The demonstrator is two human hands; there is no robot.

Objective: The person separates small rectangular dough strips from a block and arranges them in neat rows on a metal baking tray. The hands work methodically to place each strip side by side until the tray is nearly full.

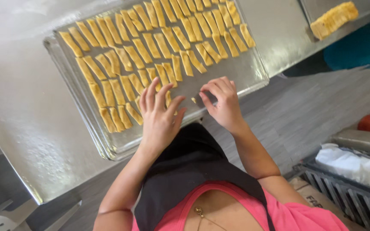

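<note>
Left hand (pixel 158 115): fingers spread, lying on dough strips (pixel 150 47) at the tray's 6 o'clock edge.
Right hand (pixel 223 100): fingers curled together, tips near a small piece (pixel 193 100) (grip unclear).
Tray (pixel 253 72): on steel bench (pixel 18 107).

A pink top (pixel 296 214) is worn beneath a black apron (pixel 185 171); a thin gold chain (pixel 202 214) is seen at the neckline, forearms left bare.

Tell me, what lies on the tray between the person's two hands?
In the head view, between the left hand and right hand lies bare metal tray and one tiny dough scrap.
</note>
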